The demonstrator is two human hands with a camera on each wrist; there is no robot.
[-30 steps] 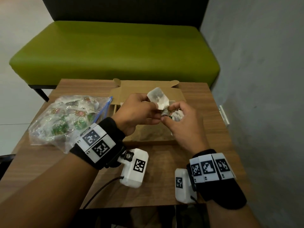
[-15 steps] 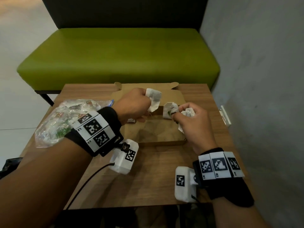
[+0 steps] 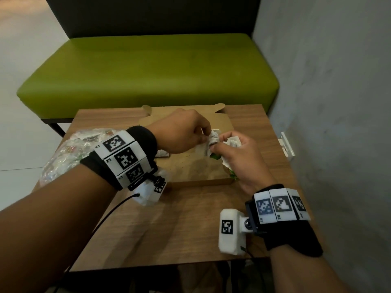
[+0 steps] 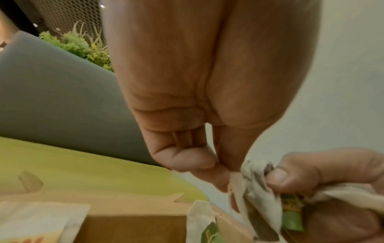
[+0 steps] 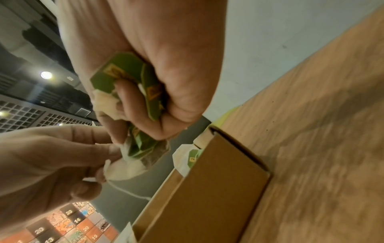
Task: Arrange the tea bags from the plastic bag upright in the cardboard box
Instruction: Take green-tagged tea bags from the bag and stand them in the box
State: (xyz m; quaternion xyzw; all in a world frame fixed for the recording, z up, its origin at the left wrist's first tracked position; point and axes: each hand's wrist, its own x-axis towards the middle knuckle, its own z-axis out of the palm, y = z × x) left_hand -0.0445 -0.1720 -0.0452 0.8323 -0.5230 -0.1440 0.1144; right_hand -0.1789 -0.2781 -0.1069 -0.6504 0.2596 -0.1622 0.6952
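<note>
The left hand (image 4: 199,106) pinches a tea bag (image 4: 252,189) at its fingertips. The right hand (image 4: 332,189) grips the same bunch. Below stands the cardboard box (image 4: 133,228).

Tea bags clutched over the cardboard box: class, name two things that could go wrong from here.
1. The right hand grips a crumpled bunch of tea bags; pulling one free with the left hand may tear its paper or snag a string.
2. A tea bag standing in the cardboard box could get knocked over.
</note>
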